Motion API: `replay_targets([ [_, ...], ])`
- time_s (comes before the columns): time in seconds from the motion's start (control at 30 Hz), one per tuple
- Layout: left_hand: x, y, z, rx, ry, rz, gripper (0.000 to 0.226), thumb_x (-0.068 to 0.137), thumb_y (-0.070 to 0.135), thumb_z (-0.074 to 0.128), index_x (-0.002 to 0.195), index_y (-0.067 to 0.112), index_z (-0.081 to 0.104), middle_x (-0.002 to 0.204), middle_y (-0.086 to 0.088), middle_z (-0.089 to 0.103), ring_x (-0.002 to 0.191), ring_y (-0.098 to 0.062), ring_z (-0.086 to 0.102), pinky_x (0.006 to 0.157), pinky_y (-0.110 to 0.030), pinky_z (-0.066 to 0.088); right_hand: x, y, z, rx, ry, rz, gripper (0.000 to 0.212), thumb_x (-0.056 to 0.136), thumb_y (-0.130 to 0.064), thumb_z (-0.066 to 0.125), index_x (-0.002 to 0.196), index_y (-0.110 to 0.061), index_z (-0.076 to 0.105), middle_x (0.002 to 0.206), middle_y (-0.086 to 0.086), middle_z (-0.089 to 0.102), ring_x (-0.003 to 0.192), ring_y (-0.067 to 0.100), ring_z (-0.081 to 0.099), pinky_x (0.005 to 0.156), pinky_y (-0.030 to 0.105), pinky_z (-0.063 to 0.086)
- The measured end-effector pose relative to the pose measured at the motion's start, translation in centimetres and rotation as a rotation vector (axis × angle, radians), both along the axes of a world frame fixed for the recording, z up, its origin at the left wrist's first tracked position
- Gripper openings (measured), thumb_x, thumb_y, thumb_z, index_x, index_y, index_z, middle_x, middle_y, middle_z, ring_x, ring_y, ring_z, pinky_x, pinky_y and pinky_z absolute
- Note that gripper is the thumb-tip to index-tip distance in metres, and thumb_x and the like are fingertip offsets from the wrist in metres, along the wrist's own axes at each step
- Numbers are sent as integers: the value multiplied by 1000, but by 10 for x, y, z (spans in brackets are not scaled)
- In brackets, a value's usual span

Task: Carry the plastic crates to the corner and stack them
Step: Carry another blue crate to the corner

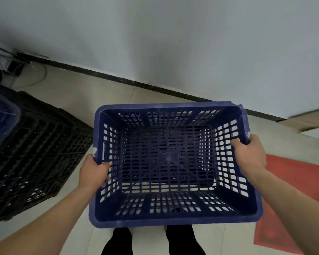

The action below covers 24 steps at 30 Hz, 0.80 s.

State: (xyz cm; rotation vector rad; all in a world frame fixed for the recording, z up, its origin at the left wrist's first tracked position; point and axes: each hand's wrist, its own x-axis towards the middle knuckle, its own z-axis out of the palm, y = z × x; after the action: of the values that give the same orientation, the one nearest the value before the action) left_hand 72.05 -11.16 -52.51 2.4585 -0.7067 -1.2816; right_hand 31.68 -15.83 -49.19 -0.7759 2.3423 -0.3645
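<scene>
An empty blue slotted plastic crate [169, 109] is held up in front of me, above the tiled floor. My left hand [94, 172] grips its left rim, fingers curled inside the wall. On the opposite side my right hand [250, 155] grips the right rim the same way. To the left, black plastic crates [37, 150] stand stacked on the floor, and part of another blue crate [2, 118] shows at the left edge on top of them.
A white wall with a dark skirting strip [136, 81] runs across behind. Cables and dark equipment [13, 65] lie in the far left corner. A red mat [291, 199] covers the floor at the right, with a cardboard box [309, 120] beyond it.
</scene>
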Motion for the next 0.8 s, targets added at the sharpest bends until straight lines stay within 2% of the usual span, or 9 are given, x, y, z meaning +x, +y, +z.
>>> replay_targets([
  [0.07,-2,-1,6,-36,25,13,15,89,3,57,102,11,55,79,-15,63,55,-29,57,52,-36,46,0,1,2,-1,-19,-24,23,89,-36,61,106,-21,56,90,1,65,79,26,61,82,46,50],
  [0.2,0,-24,17,-129,18,-49,11,86,7,59,91,16,56,77,-13,63,61,-28,57,59,-38,48,-2,5,3,-30,-50,-115,26,84,-36,62,107,-23,59,94,3,70,88,32,67,90,54,55],
  [0.33,5,-46,12,-75,14,-77,13,86,9,60,96,15,55,80,-13,63,62,-29,59,54,-36,49,6,5,2,-45,-94,-149,29,83,-36,61,109,-24,59,96,3,70,89,31,68,91,55,56],
  [0.4,6,-46,7,-69,-25,-87,18,82,16,63,98,20,56,86,-11,66,70,-30,64,61,-39,56,8,5,2,-56,-109,-148,27,82,-36,61,107,-25,59,95,3,71,87,30,69,90,55,56],
  [0.5,8,-40,7,-69,-68,-115,25,77,25,63,101,23,56,92,-8,69,81,-33,67,77,-50,60,5,4,-2,-64,-114,-168,24,77,-39,61,99,-28,58,93,4,72,86,31,69,89,56,57],
  [0.63,7,-37,9,-90,-99,-105,28,79,26,65,105,21,56,93,-7,68,82,-33,67,79,-52,59,1,-1,-9,-83,-113,-142,25,75,-42,61,95,-27,59,91,8,72,85,36,70,87,60,58],
  [0.8,3,-39,9,-99,-139,-110,27,81,25,66,105,21,55,94,-1,66,84,-30,66,80,-50,59,7,-8,-5,-82,-98,-121,35,77,-44,61,106,-25,59,95,2,71,87,32,69,90,56,56],
])
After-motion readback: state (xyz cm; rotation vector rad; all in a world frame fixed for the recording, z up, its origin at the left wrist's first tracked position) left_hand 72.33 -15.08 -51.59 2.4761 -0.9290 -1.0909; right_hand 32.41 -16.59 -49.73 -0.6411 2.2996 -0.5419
